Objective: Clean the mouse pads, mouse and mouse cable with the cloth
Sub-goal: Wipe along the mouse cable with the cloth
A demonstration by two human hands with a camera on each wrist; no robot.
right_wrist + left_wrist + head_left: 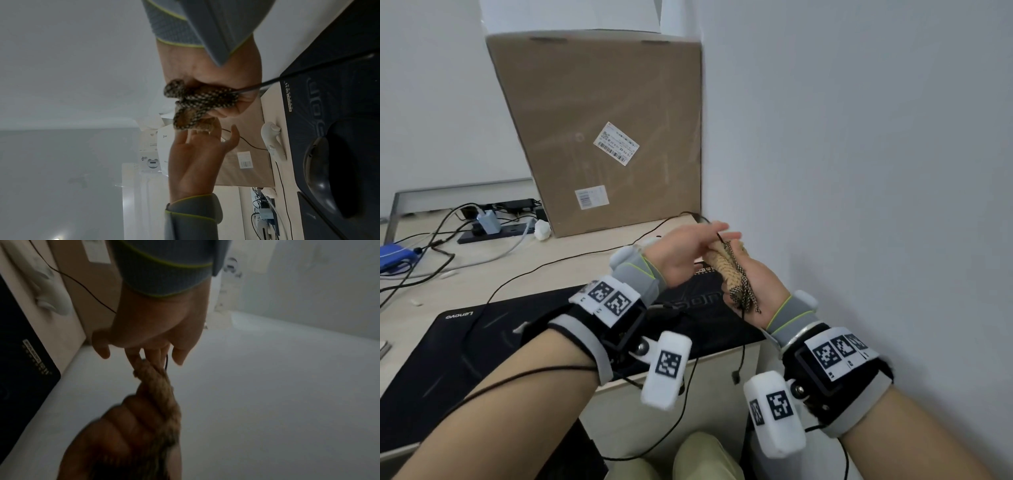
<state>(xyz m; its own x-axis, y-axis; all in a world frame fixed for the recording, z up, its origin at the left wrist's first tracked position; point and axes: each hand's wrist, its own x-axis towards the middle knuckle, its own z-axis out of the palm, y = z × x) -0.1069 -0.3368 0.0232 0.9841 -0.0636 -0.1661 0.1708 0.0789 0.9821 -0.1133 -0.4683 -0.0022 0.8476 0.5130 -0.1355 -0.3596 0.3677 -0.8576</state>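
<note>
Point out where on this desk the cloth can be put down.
Free: the black mouse pad left of the left hand, and the bare desk between pad and cardboard box. Crowded: the far left corner, tangled with cables.

The tan, checker-edged cloth (726,270) is bunched around the thin black cable (265,83), gripped between curled fingers (123,421).

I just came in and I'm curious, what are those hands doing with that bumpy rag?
A person is cleaning a thin black mouse cable. The right hand grips a tan cloth bunched around the cable. The left hand, fingers out straight, touches the cloth's far end. Both are held up above a black mouse pad on the desk.
</note>
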